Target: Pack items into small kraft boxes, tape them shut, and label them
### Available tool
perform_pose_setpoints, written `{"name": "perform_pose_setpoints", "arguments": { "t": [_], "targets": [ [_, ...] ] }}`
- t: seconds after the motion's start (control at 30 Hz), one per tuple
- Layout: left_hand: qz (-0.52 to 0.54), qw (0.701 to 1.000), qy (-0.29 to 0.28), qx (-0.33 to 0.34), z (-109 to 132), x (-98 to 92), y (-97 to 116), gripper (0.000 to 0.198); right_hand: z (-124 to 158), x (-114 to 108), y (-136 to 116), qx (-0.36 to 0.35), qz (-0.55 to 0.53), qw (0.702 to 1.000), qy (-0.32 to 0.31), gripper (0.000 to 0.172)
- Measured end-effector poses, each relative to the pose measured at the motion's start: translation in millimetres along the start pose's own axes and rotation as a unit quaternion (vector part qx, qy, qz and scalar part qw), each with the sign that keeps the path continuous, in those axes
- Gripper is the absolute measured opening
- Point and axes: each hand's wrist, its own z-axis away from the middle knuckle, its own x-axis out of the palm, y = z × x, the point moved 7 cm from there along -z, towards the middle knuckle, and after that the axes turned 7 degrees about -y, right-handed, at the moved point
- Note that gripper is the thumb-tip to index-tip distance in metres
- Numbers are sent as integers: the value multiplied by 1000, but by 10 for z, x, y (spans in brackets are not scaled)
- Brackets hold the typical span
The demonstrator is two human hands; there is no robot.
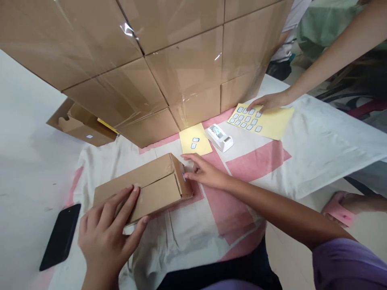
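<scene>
A small brown cardboard box (151,187) lies on a white and pink cloth (256,161). My left hand (109,229) rests on its near end with fingers spread flat on the top. My right hand (202,171) is at the box's right end, thumb and forefinger pinched against a small blue-edged sticker (183,176) on that face. Just beyond lies a small yellow sheet (195,139) with two stickers on it.
A wall of large taped cartons (169,60) rises behind. A white tape dispenser (219,137) sits by the yellow sheet. Another person's hand (269,100) rests on a bigger yellow sticker sheet (261,121). A black phone (60,235) lies left; an open box (78,123) beyond it.
</scene>
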Motion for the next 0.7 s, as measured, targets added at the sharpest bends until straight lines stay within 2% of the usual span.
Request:
{"name": "perform_pose_setpoints", "arguments": {
  "t": [0.13,0.2,0.27,0.33,0.43,0.6,0.7],
  "targets": [
    [35,999,8,30,31,-22,-3,68,38,70,-77,-18,-1,990,-138,75],
    [47,998,6,41,52,-34,-13,68,106,140,-134,-19,20,979,-203,98],
    [51,998,5,45,65,-44,-29,68,185,211,-220,-36,73,971,-226,130],
    [52,998,5,48,71,-49,-41,68,246,257,-329,-66,146,968,-194,150],
    [66,996,9,61,69,-51,-47,69,304,306,-463,-81,213,965,-128,149],
    [96,991,22,91,46,-71,-50,72,409,295,-627,-54,215,973,-69,124],
    [100,986,46,128,74,-99,-38,74,571,321,-658,-42,212,976,-35,117]
  ]
}}
